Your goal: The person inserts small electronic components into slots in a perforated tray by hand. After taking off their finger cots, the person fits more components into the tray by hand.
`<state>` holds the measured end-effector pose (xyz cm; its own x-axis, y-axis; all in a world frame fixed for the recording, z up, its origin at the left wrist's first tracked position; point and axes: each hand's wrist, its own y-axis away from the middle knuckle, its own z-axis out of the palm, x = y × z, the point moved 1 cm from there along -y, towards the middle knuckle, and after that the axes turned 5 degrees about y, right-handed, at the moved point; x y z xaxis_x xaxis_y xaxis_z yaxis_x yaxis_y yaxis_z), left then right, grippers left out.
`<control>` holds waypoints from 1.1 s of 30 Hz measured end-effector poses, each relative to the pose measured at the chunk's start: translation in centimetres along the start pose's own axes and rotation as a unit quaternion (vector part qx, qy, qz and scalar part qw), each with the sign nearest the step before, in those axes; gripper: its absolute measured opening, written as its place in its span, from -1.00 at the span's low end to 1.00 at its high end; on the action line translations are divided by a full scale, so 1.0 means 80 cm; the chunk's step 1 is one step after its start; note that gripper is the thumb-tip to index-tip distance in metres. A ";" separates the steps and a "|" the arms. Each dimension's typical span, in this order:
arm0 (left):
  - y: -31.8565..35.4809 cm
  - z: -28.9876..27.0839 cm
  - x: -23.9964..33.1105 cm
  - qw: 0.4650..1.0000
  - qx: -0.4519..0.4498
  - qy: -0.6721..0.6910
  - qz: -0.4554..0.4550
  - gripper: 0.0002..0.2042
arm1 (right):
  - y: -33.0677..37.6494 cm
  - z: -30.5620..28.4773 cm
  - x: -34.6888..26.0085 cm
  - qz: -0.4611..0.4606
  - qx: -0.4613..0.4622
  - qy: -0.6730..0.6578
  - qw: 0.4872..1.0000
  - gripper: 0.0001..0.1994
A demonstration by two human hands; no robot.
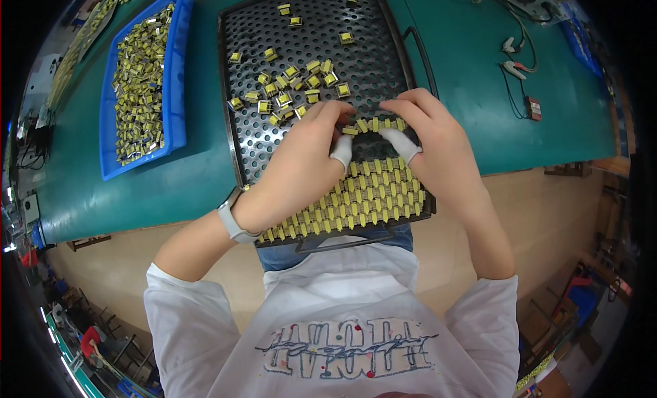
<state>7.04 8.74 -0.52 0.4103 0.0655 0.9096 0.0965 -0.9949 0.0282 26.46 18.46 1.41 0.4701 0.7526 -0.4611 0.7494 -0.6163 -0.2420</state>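
Note:
Between my hands is a short row of small yellow-wrapped transformers [374,125], raised a little over a black perforated metal tray [256,151]. My left hand [311,141] closes on the row's left end, its fingertips partly hidden. My right hand [438,134] grips the right end, fingers on the far side and thumb on the near side. White finger cots cover both thumbs. Below my hands, neat slanting rows of the same transformers [363,199] fill the tray's near end. Beyond my left hand lies a loose heap of transformers [284,88], with several more scattered toward the far end.
A blue bin [176,90] full of loose transformers stands left of the tray on the green table [472,69]. Clip leads [514,68] and a small red block [534,108] lie at the right. The tray's wire handle [423,59] sticks out along its right side.

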 end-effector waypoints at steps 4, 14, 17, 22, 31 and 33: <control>-0.005 0.006 0.011 0.999 -0.002 -0.043 -0.032 -0.73 | 0.002 0.005 0.009 0.064 -0.042 -0.014 0.997 -0.65; -0.015 0.000 -0.001 0.987 -0.040 -0.137 0.067 -0.69 | -0.006 0.012 0.018 0.034 -0.115 0.017 0.993 -0.55; -0.018 -0.004 0.004 0.992 -0.054 -0.104 0.047 -0.68 | -0.009 0.004 0.017 -0.024 -0.114 0.062 0.991 -0.50; -0.024 -0.002 -0.001 0.991 -0.055 -0.102 0.060 -0.71 | -0.021 -0.003 0.018 -0.066 -0.161 0.107 0.979 -0.50; -0.024 0.012 0.008 0.992 -0.079 -0.079 0.054 -0.72 | -0.002 -0.013 0.021 -0.109 -0.174 0.140 0.969 -0.60; -0.023 0.015 0.008 0.991 -0.085 -0.078 0.067 -0.74 | 0.003 -0.015 0.021 -0.113 -0.177 0.136 0.968 -0.60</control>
<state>8.23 10.71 -0.45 0.5448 -0.0711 0.8355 -0.1175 -0.9930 -0.0079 27.96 19.85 1.60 0.3448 0.9220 -0.1760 0.9377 -0.3471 0.0187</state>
